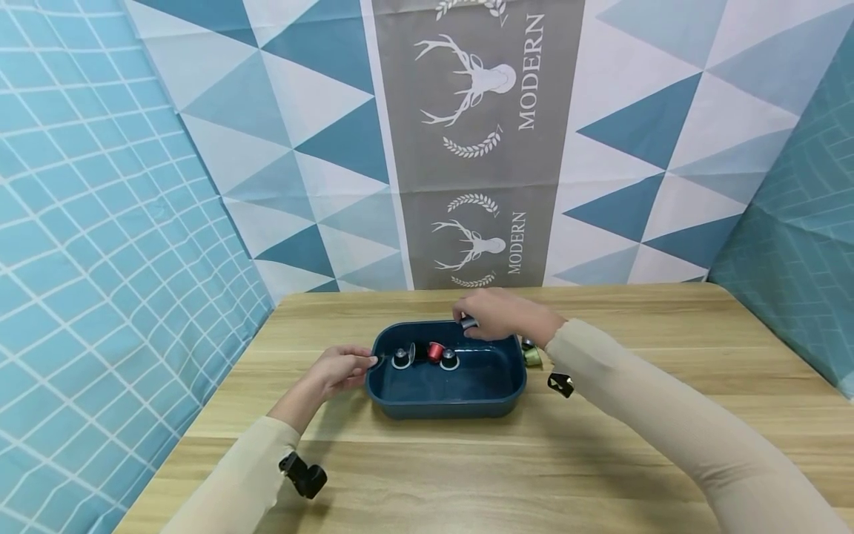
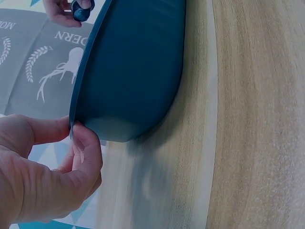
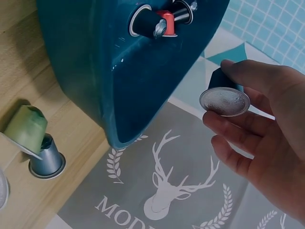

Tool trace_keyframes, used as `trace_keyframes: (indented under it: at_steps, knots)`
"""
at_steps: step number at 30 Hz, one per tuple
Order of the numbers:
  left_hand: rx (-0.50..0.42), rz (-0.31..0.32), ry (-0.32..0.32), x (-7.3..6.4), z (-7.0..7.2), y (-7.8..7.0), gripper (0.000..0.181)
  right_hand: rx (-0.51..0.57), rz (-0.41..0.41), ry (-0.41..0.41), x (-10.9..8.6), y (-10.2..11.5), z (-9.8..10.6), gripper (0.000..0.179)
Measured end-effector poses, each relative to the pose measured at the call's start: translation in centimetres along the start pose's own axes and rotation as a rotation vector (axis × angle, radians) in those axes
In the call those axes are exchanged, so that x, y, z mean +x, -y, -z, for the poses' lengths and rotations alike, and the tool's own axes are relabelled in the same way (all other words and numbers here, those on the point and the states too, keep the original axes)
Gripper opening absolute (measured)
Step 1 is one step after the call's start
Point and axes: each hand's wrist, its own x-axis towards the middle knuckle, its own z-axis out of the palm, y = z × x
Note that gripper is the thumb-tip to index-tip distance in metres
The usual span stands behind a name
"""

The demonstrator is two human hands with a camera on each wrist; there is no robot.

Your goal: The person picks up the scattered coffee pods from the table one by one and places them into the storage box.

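Fingers and thumb of the person's right hand (image 1: 497,313) pinched a small dark-blue coffee capsule with a round silvery foil lid (image 3: 224,101), its lid edge resting against the fingers and the thumb on its body. In the head view that hand and capsule showed over the far rim of a deep blue, round-cornered rectangular basin (image 1: 460,384). The left hand (image 1: 342,367) gripped the basin's left end, thumb and fingers closed on either side of the rim.

Inside the basin, toward its left half, were four more capsules: a black upright one with a pale rim (image 1: 401,360), a black one lying on its side (image 1: 421,351), a glossy red one (image 1: 435,351) beside it, and another black upright one (image 1: 450,360). Just beyond the basin's right end, a pale-green metallic capsule (image 3: 26,129) leaned against an upright blue-grey metallic capsule (image 3: 46,161); both were on the light wood-grain table (image 1: 414,475).

Cream sleeves (image 1: 640,400) covered both forearms, and a small black camera (image 1: 303,475) sat at each wrist. Behind the table hung a cloth of blue and white triangles with a grey deer-head panel (image 1: 410,148); a light-blue, white-gridded cloth (image 1: 100,245) hung at the left.
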Motion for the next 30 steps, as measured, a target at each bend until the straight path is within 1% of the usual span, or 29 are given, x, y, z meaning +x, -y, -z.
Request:
trace_keyframes:
  at_steps: [5,12,14,19,23,24,28,30]
  knots:
    - [-0.004,0.005,0.003,0.1,0.1,0.1,0.035,-0.028,0.021,0.034,1.0,0.3,0.2,0.020]
    - [-0.003,0.005,0.016,0.0,0.2,0.0,0.036,-0.052,0.034,0.113,2.4,0.8,0.0,0.013]
    - [-0.005,0.005,0.016,0.0,0.2,0.0,0.036,-0.062,0.025,0.135,2.9,1.0,-0.1,0.013]
    - [0.000,0.012,0.014,-0.1,0.1,0.0,0.035,-0.076,-0.033,0.195,3.8,1.8,-0.1,0.014]
    - [0.012,0.017,0.010,0.0,0.1,0.0,0.034,-0.103,-0.068,0.248,4.3,2.4,-0.3,0.005]
    - [0.013,0.019,0.006,0.1,0.1,0.0,0.033,-0.114,-0.074,0.259,4.5,2.6,-0.4,0.008]
    - [0.018,0.018,0.003,0.2,0.2,0.0,0.033,-0.170,-0.096,0.306,5.2,3.0,-0.9,0.035]
    - [0.018,0.017,0.009,0.2,0.2,0.0,0.034,-0.201,-0.103,0.327,5.5,3.2,-1.1,0.042]
